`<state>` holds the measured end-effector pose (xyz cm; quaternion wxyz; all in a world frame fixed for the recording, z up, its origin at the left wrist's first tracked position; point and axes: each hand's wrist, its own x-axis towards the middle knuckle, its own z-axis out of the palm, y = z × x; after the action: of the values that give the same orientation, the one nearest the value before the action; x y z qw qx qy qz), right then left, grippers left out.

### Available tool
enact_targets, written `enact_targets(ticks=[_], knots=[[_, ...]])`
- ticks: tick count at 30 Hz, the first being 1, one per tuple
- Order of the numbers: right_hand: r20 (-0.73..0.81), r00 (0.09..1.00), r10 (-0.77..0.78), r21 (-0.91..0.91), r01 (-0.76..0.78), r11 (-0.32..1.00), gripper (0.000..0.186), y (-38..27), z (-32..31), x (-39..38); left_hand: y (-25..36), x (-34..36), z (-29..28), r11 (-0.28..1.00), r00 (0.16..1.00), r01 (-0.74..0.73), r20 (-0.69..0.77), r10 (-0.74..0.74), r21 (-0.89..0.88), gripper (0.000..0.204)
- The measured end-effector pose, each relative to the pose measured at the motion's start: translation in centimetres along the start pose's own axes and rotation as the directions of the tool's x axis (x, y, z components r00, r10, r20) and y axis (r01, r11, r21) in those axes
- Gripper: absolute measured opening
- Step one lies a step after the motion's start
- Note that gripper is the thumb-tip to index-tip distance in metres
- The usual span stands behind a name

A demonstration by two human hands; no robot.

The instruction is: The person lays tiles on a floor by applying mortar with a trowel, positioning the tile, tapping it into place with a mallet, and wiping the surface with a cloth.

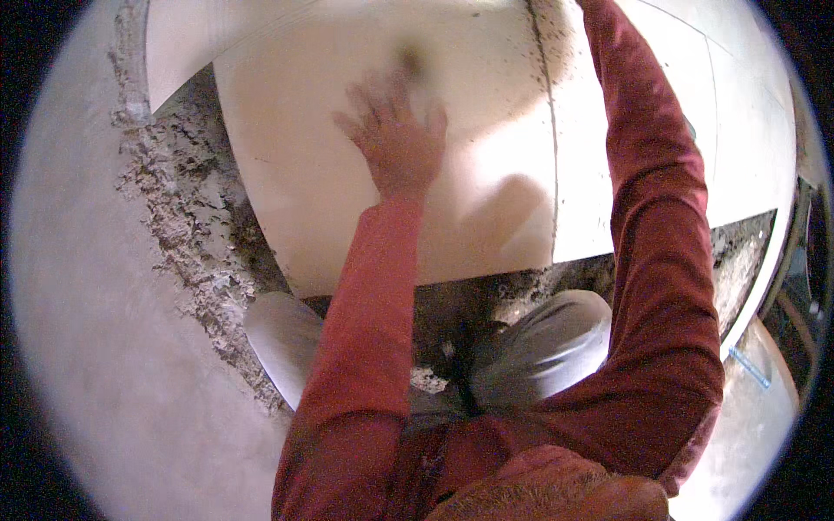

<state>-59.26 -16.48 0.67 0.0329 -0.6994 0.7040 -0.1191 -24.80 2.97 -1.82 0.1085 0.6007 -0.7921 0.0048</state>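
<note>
My left hand (398,143) is over a large pale floor tile (300,174), palm down with its fingers spread and nothing in them. The fingertips are smeared by motion, and I cannot tell whether the palm presses on the tile. Just beyond the fingers is a blurred dark spot (410,59) that I cannot make out. My right arm (656,174) stretches far forward across the tiles at the right. Its hand lies past the upper edge of the picture. A dark, dirt-flecked joint (549,130) runs between this tile and the bright tile (584,182) to its right.
Rough, crumbly mortar (187,182) lines the tile's left side, beside a smooth grey wall or slab (87,304). My bent knees (556,334) are close to the tile's near edge. A thin blue object (750,367) lies at the far right.
</note>
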Motion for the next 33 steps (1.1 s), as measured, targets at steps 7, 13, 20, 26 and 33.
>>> enact_targets(ticks=[7, 13, 20, 26, 33], knots=[[-0.134, 0.966, -0.222, 0.042, 0.23, 0.972, 0.041, -3.6, -2.9, -15.8, 0.0, -0.2, 0.4, 1.0, 0.999, -0.016, -0.049, 0.016, 0.001, 0.075], [0.058, 0.993, -0.102, 0.05, 0.099, 0.994, 0.047, -8.5, -5.9, -28.8, -0.3, -0.6, 1.1, 0.999, 0.993, -0.033, -0.111, 0.032, -0.011, 0.078], [0.359, 0.932, 0.057, 0.102, -0.1, 0.99, 0.051, -14.3, -11.0, -42.3, -0.4, -0.3, 1.2, 0.999, 0.991, -0.027, -0.13, 0.023, -0.03, 0.075], [0.762, 0.616, 0.203, 0.213, -0.533, 0.819, 0.057, -8.5, -15.5, -47.6, -0.2, -0.4, 0.4, 0.999, 0.993, -0.002, -0.119, -0.002, -0.034, 0.074], [-0.007, 0.947, 0.322, 0.728, -0.217, 0.651, 0.047, 2.2, -16.4, -24.7, -0.2, -0.3, -0.1, 0.998, 0.996, -0.002, -0.085, -0.003, -0.063, 0.075]])
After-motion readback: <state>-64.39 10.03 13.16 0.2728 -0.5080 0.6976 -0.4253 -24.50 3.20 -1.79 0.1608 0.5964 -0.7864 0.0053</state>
